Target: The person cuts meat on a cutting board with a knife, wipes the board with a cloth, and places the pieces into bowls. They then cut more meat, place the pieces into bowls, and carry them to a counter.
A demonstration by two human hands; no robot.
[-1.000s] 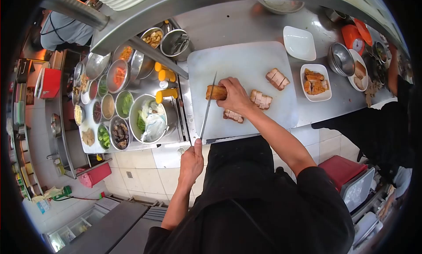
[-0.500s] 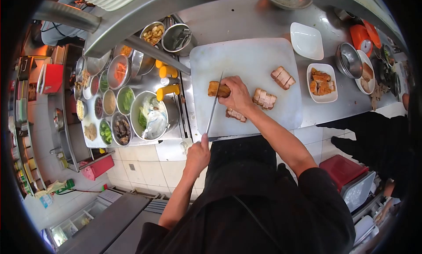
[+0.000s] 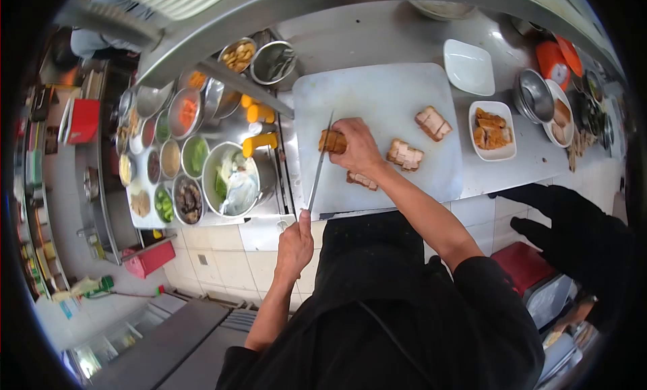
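My left hand [image 3: 294, 245] grips the handle of a long knife [image 3: 318, 166], whose blade lies across the left end of a browned slab of pork [image 3: 331, 141]. My right hand [image 3: 358, 146] presses down on that slab on the white cutting board [image 3: 384, 93]. Three sliced portions of pork lie on the board: one right of my wrist [image 3: 405, 154], one further right [image 3: 433, 122], and one partly hidden under my forearm [image 3: 362, 181].
A white dish of fried pieces [image 3: 490, 130], an empty white dish [image 3: 469, 66] and stacked metal bowls [image 3: 536, 93] stand to the right. Several ingredient bowls [image 3: 176, 161], a large pot [image 3: 232, 181] and yellow bottles [image 3: 258, 142] fill the left. Another person's dark sleeve [image 3: 579, 235] reaches in at right.
The knife blade has shifted slightly left along the slab. The view has moved a little, and the other person's dark sleeve at right has dropped lower in the frame.
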